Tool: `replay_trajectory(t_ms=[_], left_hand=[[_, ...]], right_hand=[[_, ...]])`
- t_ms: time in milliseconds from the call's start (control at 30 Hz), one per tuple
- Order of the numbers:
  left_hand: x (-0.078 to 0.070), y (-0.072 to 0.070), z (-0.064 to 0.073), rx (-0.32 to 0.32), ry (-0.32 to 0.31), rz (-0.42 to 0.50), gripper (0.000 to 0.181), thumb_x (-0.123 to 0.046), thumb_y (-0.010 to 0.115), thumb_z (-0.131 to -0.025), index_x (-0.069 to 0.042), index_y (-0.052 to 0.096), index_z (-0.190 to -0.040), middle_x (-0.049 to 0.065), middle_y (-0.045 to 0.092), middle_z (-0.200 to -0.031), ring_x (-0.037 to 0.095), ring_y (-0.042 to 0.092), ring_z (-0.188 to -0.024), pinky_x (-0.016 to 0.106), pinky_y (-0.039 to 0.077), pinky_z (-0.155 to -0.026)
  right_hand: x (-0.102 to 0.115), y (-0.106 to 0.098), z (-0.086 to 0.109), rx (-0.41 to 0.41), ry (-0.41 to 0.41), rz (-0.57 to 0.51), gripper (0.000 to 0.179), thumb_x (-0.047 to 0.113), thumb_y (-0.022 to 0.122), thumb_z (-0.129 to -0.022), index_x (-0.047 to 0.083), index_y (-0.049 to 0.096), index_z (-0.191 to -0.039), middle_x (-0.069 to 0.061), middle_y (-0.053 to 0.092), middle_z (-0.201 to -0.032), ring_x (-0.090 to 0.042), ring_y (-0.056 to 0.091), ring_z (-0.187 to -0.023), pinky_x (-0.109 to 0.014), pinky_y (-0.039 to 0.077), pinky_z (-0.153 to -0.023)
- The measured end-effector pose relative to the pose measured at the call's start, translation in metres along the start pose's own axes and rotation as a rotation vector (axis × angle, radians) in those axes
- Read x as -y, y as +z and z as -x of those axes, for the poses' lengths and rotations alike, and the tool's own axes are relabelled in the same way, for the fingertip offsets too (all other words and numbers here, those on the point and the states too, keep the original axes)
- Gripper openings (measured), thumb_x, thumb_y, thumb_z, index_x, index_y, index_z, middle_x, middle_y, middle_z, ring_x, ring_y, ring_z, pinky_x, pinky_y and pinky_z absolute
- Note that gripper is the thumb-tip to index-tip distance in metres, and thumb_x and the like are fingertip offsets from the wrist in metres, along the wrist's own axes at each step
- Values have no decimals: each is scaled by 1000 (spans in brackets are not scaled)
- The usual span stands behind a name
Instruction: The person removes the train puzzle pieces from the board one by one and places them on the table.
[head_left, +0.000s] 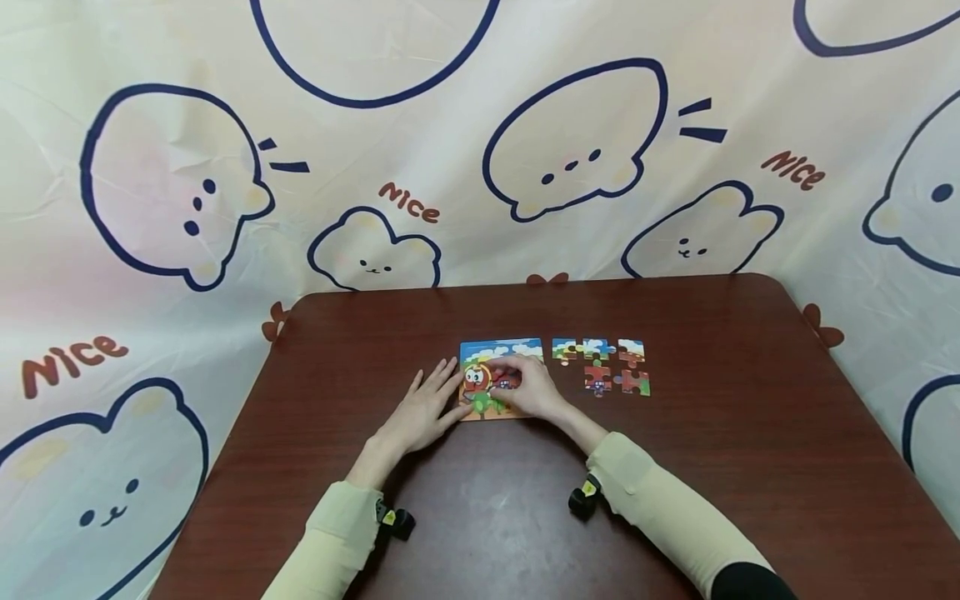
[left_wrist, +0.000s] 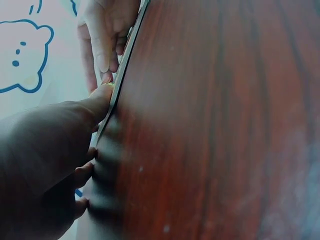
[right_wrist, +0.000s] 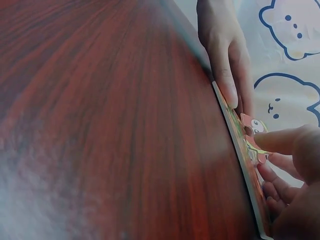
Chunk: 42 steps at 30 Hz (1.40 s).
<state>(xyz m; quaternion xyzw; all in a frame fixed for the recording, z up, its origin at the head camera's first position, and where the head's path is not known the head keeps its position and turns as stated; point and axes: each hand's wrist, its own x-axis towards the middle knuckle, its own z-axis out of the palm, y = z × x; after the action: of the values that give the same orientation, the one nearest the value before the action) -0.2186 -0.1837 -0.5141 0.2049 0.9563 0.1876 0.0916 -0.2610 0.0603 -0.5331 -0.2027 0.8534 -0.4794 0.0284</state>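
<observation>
A colourful jigsaw puzzle board (head_left: 517, 345) lies flat on the table, with blue sky along its top and green near its bottom. My left hand (head_left: 423, 412) rests at its left side, fingers extended and thumb on the lower left corner. Over the board's middle, my right hand (head_left: 534, 390) pinches a red puzzle piece (right_wrist: 256, 126) with a white-eyed face between thumb and fingers. That piece stands tilted up from the board in the right wrist view. Part of the board's right half is hidden under the right hand.
Several loose puzzle pieces (head_left: 597, 379) lie to the right of the board in two rough rows. The brown wooden table (head_left: 712, 458) meets a cartoon-printed cloth (head_left: 570, 242) behind it. Small black cameras (head_left: 583, 500) sit at both cuffs.
</observation>
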Motion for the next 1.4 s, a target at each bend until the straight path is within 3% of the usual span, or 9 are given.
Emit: replay_trajectory(t_ms=[233,467,733,967,1200,1400], left_hand=[[0,1,1,-12,-4,20,78,-47,61,-112,-10,32,-174,18,24,-183,38,18,-173,69,13,-138],[0,0,1,-17,2,11,75,-47,62,-112,-10,37,-172,18,26,-183,38,18,-173,69,12,-138],[1,0,2,-18,11,7,73,-48,61,-112,-11,39,-172,17,27,-183,37,18,-173,69,13,-138],[2,4,0,-21,23,6,73,-48,63,-111,-14,39,-172,18,28,-182,38,19,-173,70,14,-138],[2,3,1,-13,25,-5,67,-48,61,-112,-23,42,-171,18,26,-183,39,17,-173,71,12,-137],[2,3,0,-20,27,-3,66,-47,61,-112,-22,45,-170,20,28,-182,41,18,-173,72,13,-137]], right_hand=[[-5,1,1,-13,-15,18,46,9,89,-90,1,78,-134,-13,81,-110,-32,72,-109,-45,57,-102],[-6,1,1,7,-19,-48,48,7,88,-91,3,76,-137,-13,81,-111,-30,75,-107,-40,59,-99],[-4,3,3,7,18,-73,54,9,90,-90,5,74,-142,-11,84,-113,-31,78,-111,-53,56,-111],[-11,4,5,-42,4,-136,46,4,89,-90,0,76,-134,-16,84,-107,-30,79,-100,-34,63,-93],[-12,2,6,-30,0,-150,45,8,90,-90,0,77,-133,-17,83,-108,-29,79,-98,-35,64,-91],[-10,2,6,-30,25,-165,55,10,95,-86,1,75,-137,-14,84,-107,-24,79,-97,-30,62,-90]])
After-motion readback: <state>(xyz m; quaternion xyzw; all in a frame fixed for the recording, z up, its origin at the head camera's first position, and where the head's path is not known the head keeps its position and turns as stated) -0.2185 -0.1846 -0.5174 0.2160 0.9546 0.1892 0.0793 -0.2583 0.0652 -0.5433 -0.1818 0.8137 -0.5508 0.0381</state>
